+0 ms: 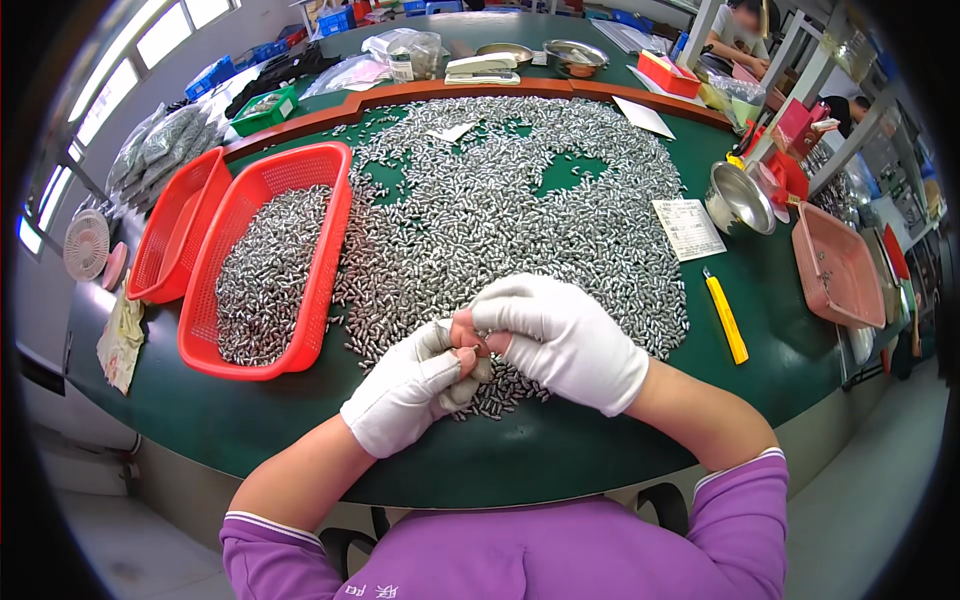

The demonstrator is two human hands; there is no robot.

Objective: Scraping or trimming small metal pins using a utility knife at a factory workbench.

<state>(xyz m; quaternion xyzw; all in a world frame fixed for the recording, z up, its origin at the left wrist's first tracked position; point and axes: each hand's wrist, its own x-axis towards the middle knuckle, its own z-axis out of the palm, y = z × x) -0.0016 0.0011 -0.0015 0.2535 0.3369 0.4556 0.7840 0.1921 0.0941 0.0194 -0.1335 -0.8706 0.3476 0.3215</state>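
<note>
Both hands wear white gloves with bare fingertips and meet over the near edge of a wide heap of small silvery metal parts point(500, 220). My left hand point(410, 388) is closed, its thumb and fingers pinched together. Against it, my right hand point(565, 340) bends its fingers down in a pinch. Whatever sits between the fingertips is too small and hidden to name. A red perforated basket point(338, 215) on the left holds more of the same metal parts.
An emptier red basket point(185, 225) stands farther left. To the right lie a yellow utility knife point(726, 318), a printed sheet point(688, 230), a steel bowl point(738, 198) and a pink tray point(835, 265). A wooden rail point(400, 95) edges the back. Another person point(738, 35) sits far right.
</note>
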